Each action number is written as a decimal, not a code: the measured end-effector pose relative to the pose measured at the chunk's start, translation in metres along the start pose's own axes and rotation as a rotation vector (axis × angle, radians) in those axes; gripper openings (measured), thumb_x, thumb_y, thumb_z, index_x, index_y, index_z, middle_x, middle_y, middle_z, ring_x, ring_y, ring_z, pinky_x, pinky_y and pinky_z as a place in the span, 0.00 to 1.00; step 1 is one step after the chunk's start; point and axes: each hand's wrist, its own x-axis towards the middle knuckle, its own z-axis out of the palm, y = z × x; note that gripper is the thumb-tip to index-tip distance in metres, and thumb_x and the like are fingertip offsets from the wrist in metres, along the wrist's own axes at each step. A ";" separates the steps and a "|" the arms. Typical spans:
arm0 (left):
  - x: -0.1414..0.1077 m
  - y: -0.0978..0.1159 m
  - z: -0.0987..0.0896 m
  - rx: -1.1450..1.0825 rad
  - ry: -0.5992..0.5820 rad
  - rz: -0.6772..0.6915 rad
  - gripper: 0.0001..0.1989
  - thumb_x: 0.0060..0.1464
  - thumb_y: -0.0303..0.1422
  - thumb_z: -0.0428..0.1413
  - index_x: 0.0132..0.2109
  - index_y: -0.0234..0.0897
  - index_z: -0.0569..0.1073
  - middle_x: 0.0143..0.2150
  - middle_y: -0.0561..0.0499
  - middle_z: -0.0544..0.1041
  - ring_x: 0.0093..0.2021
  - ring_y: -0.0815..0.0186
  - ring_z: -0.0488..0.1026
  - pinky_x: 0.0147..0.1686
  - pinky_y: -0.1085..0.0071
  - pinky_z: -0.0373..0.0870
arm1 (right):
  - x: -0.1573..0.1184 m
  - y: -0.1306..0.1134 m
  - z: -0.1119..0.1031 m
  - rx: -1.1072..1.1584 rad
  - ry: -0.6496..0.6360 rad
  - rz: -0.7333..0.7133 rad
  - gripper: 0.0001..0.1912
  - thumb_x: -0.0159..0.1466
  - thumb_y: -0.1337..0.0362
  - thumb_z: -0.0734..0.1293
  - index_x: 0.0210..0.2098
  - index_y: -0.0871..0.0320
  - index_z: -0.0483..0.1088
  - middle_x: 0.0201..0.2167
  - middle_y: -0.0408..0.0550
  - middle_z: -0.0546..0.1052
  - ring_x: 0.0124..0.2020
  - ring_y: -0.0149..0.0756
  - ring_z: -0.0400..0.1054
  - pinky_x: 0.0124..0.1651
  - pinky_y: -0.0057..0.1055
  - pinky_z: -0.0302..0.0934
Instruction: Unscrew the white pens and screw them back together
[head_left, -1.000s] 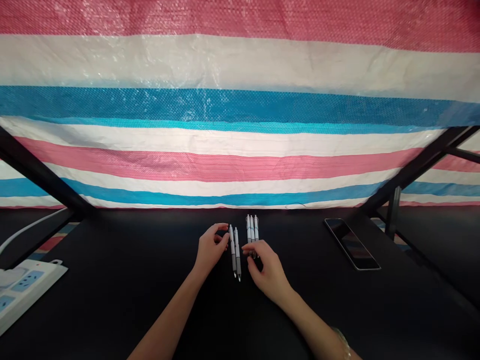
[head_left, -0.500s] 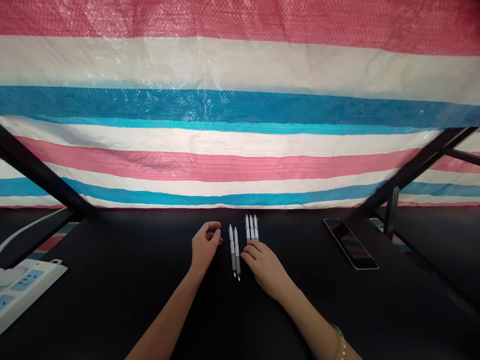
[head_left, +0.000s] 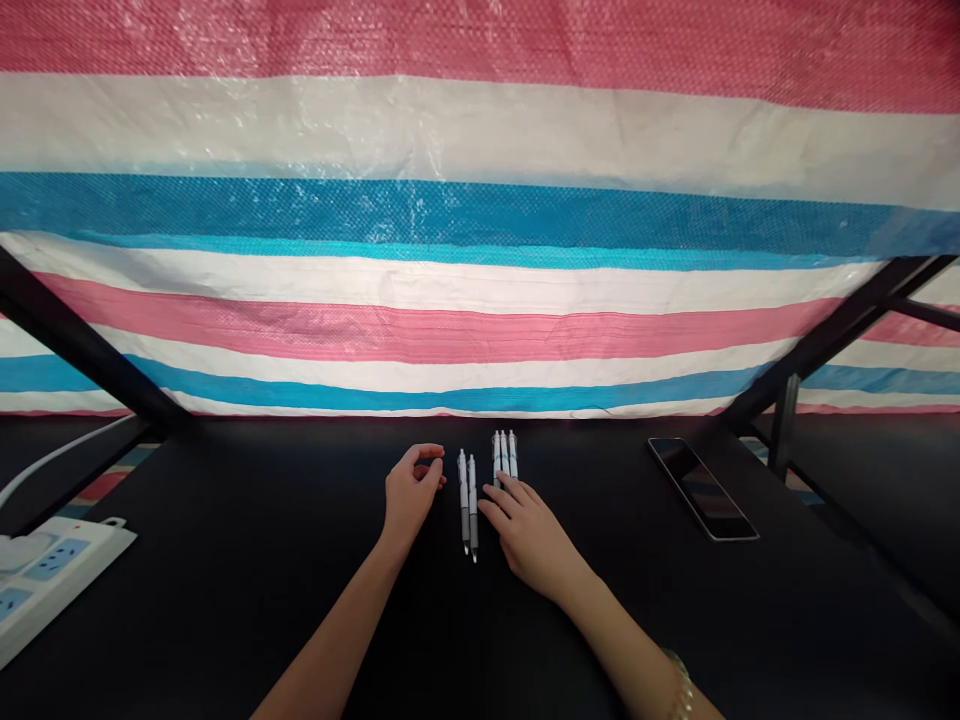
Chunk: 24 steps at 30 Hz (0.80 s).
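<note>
Two white pens with grey grips [head_left: 468, 505] lie side by side on the black table [head_left: 300, 620], tips toward me. Just left of them is my left hand [head_left: 411, 490], its fingers curved and apart, holding nothing. My right hand [head_left: 532, 530] rests to their right with fingers spread, the fingertips close to the pair's grips. It partly covers a row of three white pens [head_left: 505, 455], whose clicker ends show beyond the fingers. Their lower parts are hidden under the hand. Whether the fingers press on those three, I cannot tell.
A phone [head_left: 703, 488] lies at the right of the table. At the left edge sits a white power strip [head_left: 64, 570] with a plug and a white cable [head_left: 60, 450]. Black metal bars [head_left: 90, 345] slope along both sides. A striped plastic sheet [head_left: 480, 335] hangs behind.
The grip ends of the two pens have shifted slightly left, so the pair lies straighter. My right fingers have spread a little and edged left. My left hand is almost still.
</note>
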 end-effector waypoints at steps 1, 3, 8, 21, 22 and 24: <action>0.000 0.000 0.000 0.009 -0.003 0.002 0.11 0.47 0.37 0.57 0.37 0.36 0.74 0.36 0.48 0.77 0.26 0.65 0.74 0.26 0.70 0.71 | 0.001 0.001 0.001 -0.011 0.001 -0.008 0.24 0.56 0.77 0.60 0.52 0.61 0.64 0.53 0.56 0.68 0.60 0.49 0.52 0.58 0.46 0.52; 0.000 0.000 0.000 0.034 -0.007 0.010 0.10 0.48 0.36 0.56 0.37 0.36 0.74 0.36 0.48 0.77 0.26 0.65 0.74 0.26 0.70 0.71 | 0.002 0.001 0.001 -0.036 0.015 -0.028 0.20 0.58 0.78 0.59 0.49 0.60 0.66 0.49 0.55 0.70 0.57 0.48 0.56 0.57 0.45 0.53; 0.000 0.003 0.000 0.028 -0.002 0.001 0.10 0.47 0.36 0.56 0.36 0.37 0.74 0.35 0.48 0.77 0.26 0.65 0.74 0.26 0.70 0.71 | 0.005 -0.001 -0.002 -0.057 0.065 -0.099 0.12 0.63 0.75 0.58 0.41 0.58 0.69 0.41 0.51 0.72 0.49 0.41 0.61 0.56 0.42 0.53; 0.002 0.005 -0.001 -0.097 -0.045 -0.087 0.13 0.45 0.37 0.58 0.38 0.35 0.73 0.34 0.48 0.77 0.25 0.66 0.74 0.25 0.70 0.72 | -0.002 -0.011 -0.011 0.444 0.612 0.160 0.16 0.61 0.74 0.58 0.46 0.55 0.67 0.44 0.54 0.70 0.45 0.40 0.66 0.45 0.37 0.63; 0.002 0.007 -0.001 -0.111 -0.087 -0.113 0.14 0.46 0.38 0.58 0.39 0.34 0.72 0.32 0.48 0.77 0.24 0.66 0.74 0.25 0.70 0.72 | -0.003 -0.013 -0.012 0.445 0.610 0.136 0.16 0.61 0.74 0.58 0.47 0.54 0.66 0.46 0.54 0.70 0.46 0.40 0.66 0.46 0.37 0.63; 0.001 0.009 -0.002 -0.145 -0.221 -0.180 0.16 0.48 0.40 0.58 0.41 0.34 0.71 0.27 0.49 0.76 0.23 0.65 0.74 0.25 0.70 0.72 | -0.005 -0.017 -0.012 0.421 0.541 0.044 0.18 0.62 0.74 0.57 0.49 0.53 0.65 0.47 0.53 0.71 0.46 0.40 0.67 0.45 0.37 0.63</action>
